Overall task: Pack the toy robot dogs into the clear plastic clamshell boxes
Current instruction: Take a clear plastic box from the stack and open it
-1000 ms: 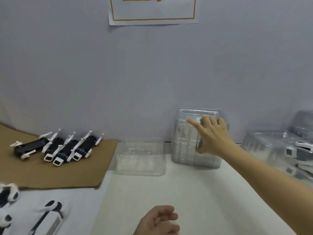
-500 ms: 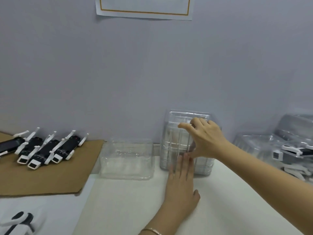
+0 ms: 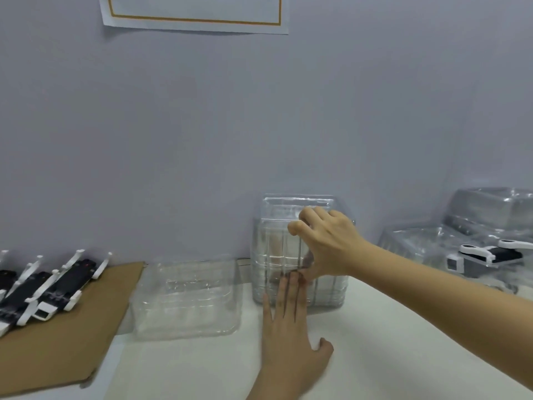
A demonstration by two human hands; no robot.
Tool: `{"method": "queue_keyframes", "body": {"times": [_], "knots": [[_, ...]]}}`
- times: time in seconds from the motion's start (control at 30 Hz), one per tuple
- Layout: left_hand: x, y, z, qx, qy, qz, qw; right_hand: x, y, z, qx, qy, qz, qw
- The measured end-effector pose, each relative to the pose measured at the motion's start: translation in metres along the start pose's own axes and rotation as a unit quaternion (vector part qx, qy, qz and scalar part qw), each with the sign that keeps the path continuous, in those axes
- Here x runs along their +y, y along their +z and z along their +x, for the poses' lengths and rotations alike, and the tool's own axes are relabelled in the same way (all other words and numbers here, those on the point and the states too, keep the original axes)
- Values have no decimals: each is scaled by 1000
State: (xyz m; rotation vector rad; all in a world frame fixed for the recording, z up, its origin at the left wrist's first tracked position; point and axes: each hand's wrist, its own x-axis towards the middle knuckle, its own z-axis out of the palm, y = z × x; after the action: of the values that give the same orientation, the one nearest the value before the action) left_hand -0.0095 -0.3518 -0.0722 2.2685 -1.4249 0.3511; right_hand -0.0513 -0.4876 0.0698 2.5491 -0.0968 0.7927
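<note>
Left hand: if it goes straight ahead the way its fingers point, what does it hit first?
The stack of clear clamshell boxes. The left hand lies flat on the table with its fingertips at the stack's base, possibly touching already; depth is unclear.

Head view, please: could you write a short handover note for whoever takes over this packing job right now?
Left hand: open, fingers flat against the foot of the stack of clamshell boxes.
Right hand: grips the stack's front.
An empty clamshell box lies left of the stack; toy robot dogs lie on the cardboard, far left.
Done: one packed box at far right.
Left: box the dogs on the cardboard.
</note>
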Motion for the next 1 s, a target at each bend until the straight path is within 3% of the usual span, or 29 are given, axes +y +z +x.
{"method": "queue_keyframes", "body": {"times": [0.53, 0.67, 0.8, 0.83, 0.87, 0.93, 1.0], "knots": [[1, -1, -2, -28, -9, -28, 999, 17, -15, 15, 72, 3, 19, 997], [-4, -1, -3, -40, -3, -66, 997, 30, -41, 25, 97, 18, 7, 995], [-5, -10, -7, 14, 21, -191, 981, 21, -59, 13, 120, 1, -32, 992], [-5, -16, -12, 41, -2, -272, 961, 16, -63, 8, 129, -5, -41, 991], [-5, -25, -16, 74, -49, -387, 918, 12, -67, 2, 138, -8, -51, 989], [-5, -53, -21, 131, -151, -600, 775, 4, -76, -11, 163, -1, -54, 985], [-10, -78, -21, 160, -204, -726, 637, -7, -85, -25, 188, 25, -27, 982]]}}
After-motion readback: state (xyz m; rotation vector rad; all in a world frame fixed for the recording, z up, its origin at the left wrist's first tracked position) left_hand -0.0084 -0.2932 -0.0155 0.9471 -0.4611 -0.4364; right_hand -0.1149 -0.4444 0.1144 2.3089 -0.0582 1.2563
